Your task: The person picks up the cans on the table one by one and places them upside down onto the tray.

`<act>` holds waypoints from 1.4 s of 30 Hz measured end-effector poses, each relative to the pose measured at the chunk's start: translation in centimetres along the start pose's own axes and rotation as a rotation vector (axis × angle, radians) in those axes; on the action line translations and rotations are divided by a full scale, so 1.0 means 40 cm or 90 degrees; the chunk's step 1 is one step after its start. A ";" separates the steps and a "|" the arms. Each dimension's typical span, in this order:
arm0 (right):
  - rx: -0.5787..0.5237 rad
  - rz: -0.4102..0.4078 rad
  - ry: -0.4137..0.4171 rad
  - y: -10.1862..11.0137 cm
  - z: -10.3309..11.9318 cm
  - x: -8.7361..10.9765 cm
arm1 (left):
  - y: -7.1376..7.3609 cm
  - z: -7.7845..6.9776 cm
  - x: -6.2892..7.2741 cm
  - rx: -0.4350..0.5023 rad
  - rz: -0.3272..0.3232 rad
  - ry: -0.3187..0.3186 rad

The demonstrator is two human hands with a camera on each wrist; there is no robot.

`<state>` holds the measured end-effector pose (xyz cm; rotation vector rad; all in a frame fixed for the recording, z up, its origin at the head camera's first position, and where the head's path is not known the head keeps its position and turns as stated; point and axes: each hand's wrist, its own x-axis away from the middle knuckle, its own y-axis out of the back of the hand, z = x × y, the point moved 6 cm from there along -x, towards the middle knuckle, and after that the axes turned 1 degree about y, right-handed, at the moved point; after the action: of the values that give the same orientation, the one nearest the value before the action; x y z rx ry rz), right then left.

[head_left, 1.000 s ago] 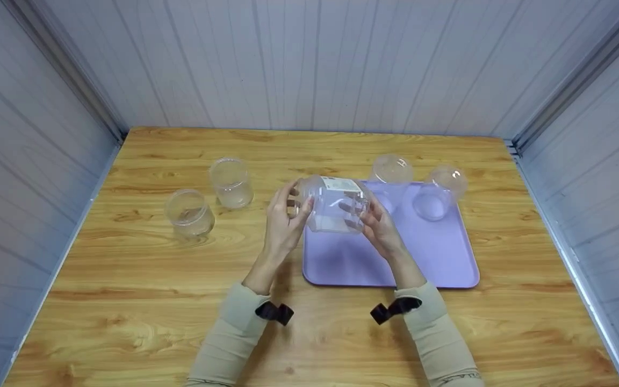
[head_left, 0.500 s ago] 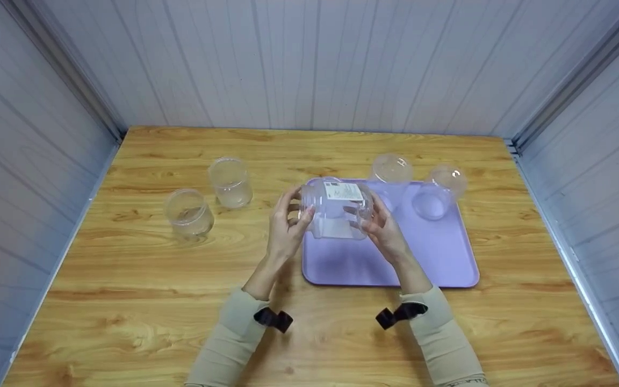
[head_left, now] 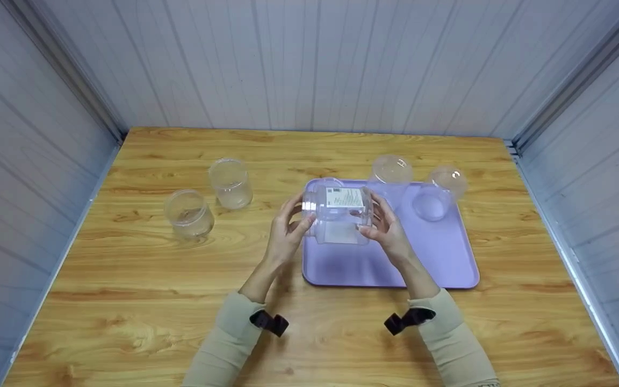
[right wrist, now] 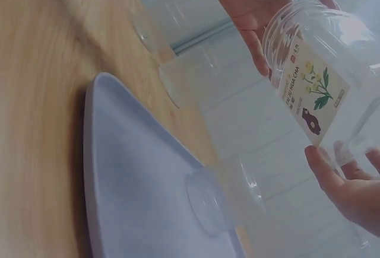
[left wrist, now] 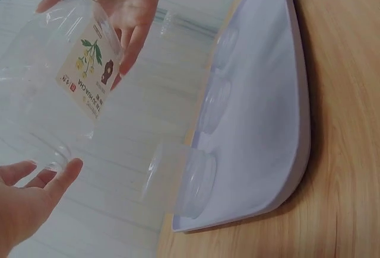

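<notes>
At the near edge of the wooden table (head_left: 127, 322), two light beige sleeves (head_left: 231, 328) reach inward, each cuff with a black wrist device (head_left: 269, 322) strapped beside it. Next comes the near edge of a lilac tray (head_left: 422, 271), which lies right of the table's middle. Above the tray's left half, clear of its surface, a clear jar (head_left: 339, 226) is held on its side between both hands. The left hand (head_left: 285, 231) grips the threaded mouth end, thumb on the near side; the right hand (head_left: 393, 231) grips the base end, fingers curled behind it. A white label (head_left: 344, 197) with small print faces up, and a diamond-shaped label (right wrist: 313, 92) with yellow flowers shows in the wrist views. Beyond, three more clear jars stand along the tray's far edge: one jar by the far left corner (left wrist: 181, 178), a middle jar (head_left: 391, 171), and a third jar by the far right corner (head_left: 441, 193). Toward the table's far left corner stand two clear containers, the nearer container (head_left: 190, 215) closer to the left edge, the farther container (head_left: 230, 184) just behind. Pale wall panels (head_left: 309, 64) rise at the table's far edge.
</notes>
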<state>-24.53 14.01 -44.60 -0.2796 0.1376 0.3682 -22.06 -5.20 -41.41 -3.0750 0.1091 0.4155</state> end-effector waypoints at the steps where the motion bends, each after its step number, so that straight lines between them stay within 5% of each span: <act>1: 0.006 -0.001 0.002 0.001 0.003 0.001 | 0.001 0.001 0.000 -0.005 0.003 -0.005; 10: 0.097 -0.015 -0.004 0.019 0.027 0.013 | 0.029 -0.007 0.006 -0.075 -0.020 -0.059; 28: 0.360 -0.002 -0.046 0.004 0.120 0.046 | 0.110 -0.016 0.032 -0.250 -0.074 -0.049; 35: 0.438 0.027 -0.035 0.010 0.134 0.056 | 0.171 0.083 0.015 -0.310 -0.079 -0.054; 42: 0.513 0.052 -0.033 0.021 0.147 0.066 | 0.218 0.095 0.007 -0.366 -0.071 -0.038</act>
<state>-21.91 17.38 -39.67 0.5324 0.2343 0.3738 -23.45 -13.74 -45.37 -3.5960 -0.2230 0.6283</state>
